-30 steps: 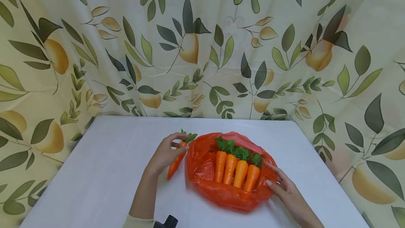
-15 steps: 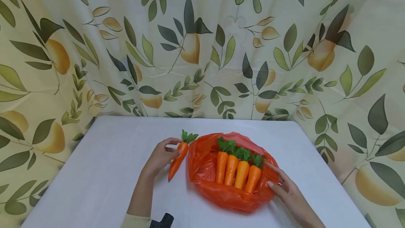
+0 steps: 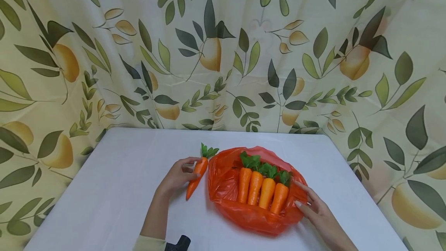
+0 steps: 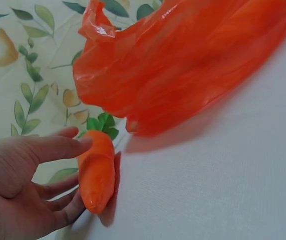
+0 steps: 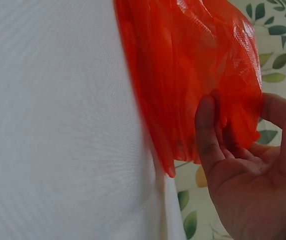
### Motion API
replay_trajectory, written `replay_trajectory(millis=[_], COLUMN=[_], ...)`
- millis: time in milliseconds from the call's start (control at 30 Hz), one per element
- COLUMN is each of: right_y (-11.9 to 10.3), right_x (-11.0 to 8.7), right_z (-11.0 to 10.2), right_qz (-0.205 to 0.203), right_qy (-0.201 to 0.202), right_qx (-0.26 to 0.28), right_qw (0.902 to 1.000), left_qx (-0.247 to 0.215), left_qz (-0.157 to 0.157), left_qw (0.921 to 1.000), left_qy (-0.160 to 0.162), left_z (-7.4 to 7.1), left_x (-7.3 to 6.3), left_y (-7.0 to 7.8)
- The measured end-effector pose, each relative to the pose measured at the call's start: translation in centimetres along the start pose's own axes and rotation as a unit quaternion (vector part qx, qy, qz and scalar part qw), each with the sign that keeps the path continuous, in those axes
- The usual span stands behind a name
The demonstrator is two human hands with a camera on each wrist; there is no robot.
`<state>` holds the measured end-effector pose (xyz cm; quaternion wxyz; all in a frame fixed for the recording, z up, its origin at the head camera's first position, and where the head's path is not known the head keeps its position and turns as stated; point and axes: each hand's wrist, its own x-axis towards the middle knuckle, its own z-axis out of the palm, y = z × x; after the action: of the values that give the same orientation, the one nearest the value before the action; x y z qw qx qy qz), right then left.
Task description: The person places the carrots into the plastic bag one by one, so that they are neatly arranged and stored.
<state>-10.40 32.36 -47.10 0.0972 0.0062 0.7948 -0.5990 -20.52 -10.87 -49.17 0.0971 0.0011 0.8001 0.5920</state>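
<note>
On the left side of the table, my left hand (image 3: 178,175) pinches a single orange carrot (image 3: 197,175) between thumb and fingers. In the left wrist view the thumb lies on the upper side of that carrot (image 4: 96,170), with the other fingers beneath and beside it. Green leaves top its far end, close to a red plastic bag (image 3: 240,220). Several carrots (image 3: 267,191) lie side by side in the bag's open mouth, leaves pointing away from me. My right hand (image 3: 318,210) holds the bag's right rim, thumb on one side and fingers on the other, as the right wrist view shows.
A white table (image 3: 115,189) lies under everything. Behind it and along both sides hangs a curtain (image 3: 223,49) printed with leaves and fruit. A dark device (image 3: 178,243) sits at my left wrist, near the sleeve.
My left hand has drawn back from the carrot's leafy end to its upper body, uncovering the leaves. The right hand keeps its place on the bag.
</note>
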Motion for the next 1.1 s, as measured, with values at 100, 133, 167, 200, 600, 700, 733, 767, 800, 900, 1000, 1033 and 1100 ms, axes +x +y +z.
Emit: replay_trajectory(millis=[100,133,167,200,600,700,733,767,800,900,1000,1033,1100], right_y=[0.05,0.07,0.09,0.10,0.15,0.11,0.11,0.08,0.08,-0.02,-0.06,-0.10,-0.13], right_x=[0.02,0.02,0.03,0.04,0.12,0.13,0.15,0.16,0.18,0.16,0.16,0.13,0.07], right_z=[0.01,0.00,-0.01,-0.02,0.00,0.00,0.00,-0.02,-0.02,-0.02,-0.01,-0.02,-0.04], right_qz=[-0.007,-0.007,-0.006,-0.003,-0.003,-0.003,-0.002,-0.001,0.001,0.007,0.008,0.008,0.004], right_qy=[-0.001,-0.001,0.000,0.001,-0.003,-0.004,-0.003,-0.004,-0.004,-0.004,-0.005,-0.006,-0.009], right_qx=[0.000,-0.002,-0.003,-0.004,0.000,0.000,-0.001,-0.002,-0.002,-0.004,-0.007,-0.008,-0.007], right_qw=[1.0000,1.0000,1.0000,1.0000,1.0000,1.0000,1.0000,1.0000,1.0000,1.0000,0.9999,0.9999,0.9999], left_qx=[0.016,0.023,0.032,0.041,0.045,0.044,0.047,0.048,0.049,0.055,0.050,0.046,0.036], left_qz=[0.006,0.006,0.008,0.010,-0.008,-0.018,-0.016,-0.017,-0.014,-0.003,0.011,0.013,0.016], left_qw=[0.9998,0.9996,0.9993,0.9990,0.9989,0.9987,0.9985,0.9984,0.9983,0.9979,0.9981,0.9983,0.9988], left_qy=[-0.011,-0.014,-0.017,-0.018,0.003,0.018,0.022,0.025,0.027,0.033,0.034,0.033,0.030], left_z=[0.11,0.15,0.19,0.23,0.28,0.19,0.16,0.12,0.06,-0.13,-0.35,-0.40,-0.48], left_x=[0.08,0.10,0.10,0.11,0.01,0.07,0.11,0.13,0.16,0.21,0.19,0.18,0.16], left_y=[-0.16,-0.19,-0.19,-0.21,-0.14,-0.11,-0.09,-0.05,-0.03,0.10,0.20,0.27,0.43])
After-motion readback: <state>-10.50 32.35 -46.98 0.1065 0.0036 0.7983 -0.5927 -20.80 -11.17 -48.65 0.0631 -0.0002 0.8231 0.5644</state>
